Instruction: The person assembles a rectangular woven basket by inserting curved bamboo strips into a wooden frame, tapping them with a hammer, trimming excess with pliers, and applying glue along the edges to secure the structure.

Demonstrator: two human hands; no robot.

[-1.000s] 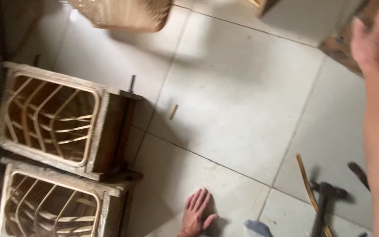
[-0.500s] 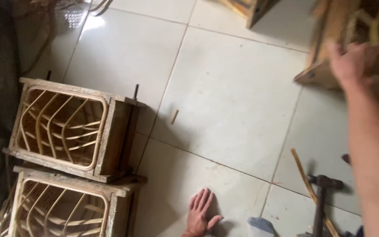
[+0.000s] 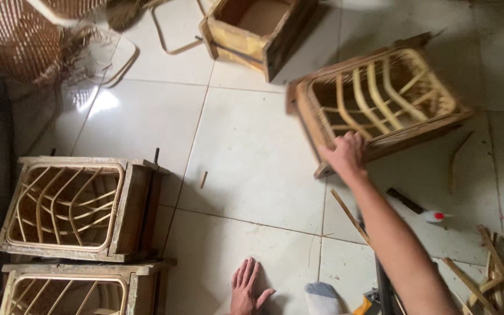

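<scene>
The right hand [image 3: 345, 154] reaches far out and is closed around the near corner of a wooden box frame with bent cane strips inside [image 3: 377, 99]. The fingers curl over the frame's edge. This cane frame is tilted, with its near left corner down by the floor [image 3: 252, 151] and the rest tipped up. It sits on the far right side of the scene.

The left hand [image 3: 247, 287] lies flat on the white tile floor, close to the person, with all fingers spread wide open. It holds nothing. Just to the right of it is a foot in a grey sock [image 3: 324, 297].

On the left side there are 2 more cane frames. 1 of them, the upper left frame [image 3: 74, 207], rests on the floor with its open face up. The other, the lower left frame [image 3: 71, 289], is right next to it on the near side, and they touch.

Far away in the middle is an empty wooden box [image 3: 258, 29] with no cane in it. In the far left corner is a woven basket thing [image 3: 18, 35], a bit blurry.

A small wood chip [image 3: 203, 179] lies alone on the tiles between the frames. Near the right arm is a small bottle with a red and white tip [image 3: 421, 211]. Loose wood sticks [image 3: 491, 274] are piled at the near right.
</scene>
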